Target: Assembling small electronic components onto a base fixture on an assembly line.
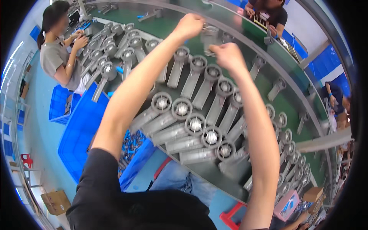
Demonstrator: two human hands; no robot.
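Note:
Both my arms reach across the work surface to its far side. My left hand (189, 26) is closed, fingertips at the upper edge of a motion-blurred grey fan (209, 36). My right hand (230, 57) pinches at the near end of the same blurred grey shape; whether this is one fan or two I cannot tell. Below my hands, several grey handheld fans with round heads and flat handles lie in slanting rows. One fan (197, 63) lies just under my hands, and another (195, 124) lies in the nearer row.
A green conveyor belt (241, 34) curves past, carrying spaced fans (276, 89). At left, a co-worker (63, 50) handles a part beside more fans. Blue bins (73, 130) stand below, one with small parts. Another person (268, 15) sits across. A red stool (232, 216) is near my legs.

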